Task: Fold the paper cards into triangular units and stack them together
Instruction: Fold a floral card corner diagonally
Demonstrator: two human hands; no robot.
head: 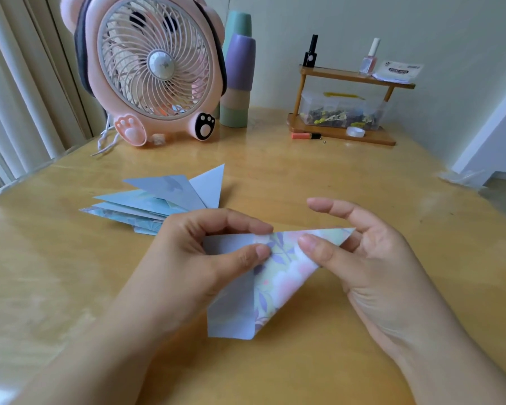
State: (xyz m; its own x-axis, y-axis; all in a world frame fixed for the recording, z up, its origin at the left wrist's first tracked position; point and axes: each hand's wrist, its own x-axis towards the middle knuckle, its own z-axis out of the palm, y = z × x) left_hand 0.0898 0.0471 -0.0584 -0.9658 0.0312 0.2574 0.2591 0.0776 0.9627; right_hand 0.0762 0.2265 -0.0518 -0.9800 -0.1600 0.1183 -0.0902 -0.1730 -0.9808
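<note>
A floral paper card (pixel 278 276), pale blue on its back, is held above the wooden table (pixel 362 194) and is partly folded into a triangle. My left hand (pixel 199 258) pinches its upper left part between thumb and fingers. My right hand (pixel 371 258) pinches the top right corner with its thumb on the printed side, index finger raised. A pile of folded blue triangular units (pixel 161 200) lies fanned out on the table behind my left hand.
A pink bear-shaped fan (pixel 152 68) stands at the back left, with stacked pastel cups (pixel 237 77) beside it. A small wooden shelf (pixel 348 133) at the back right holds nail polish bottles, a clear box and tape. An orange marker (pixel 304 135) lies in front of it.
</note>
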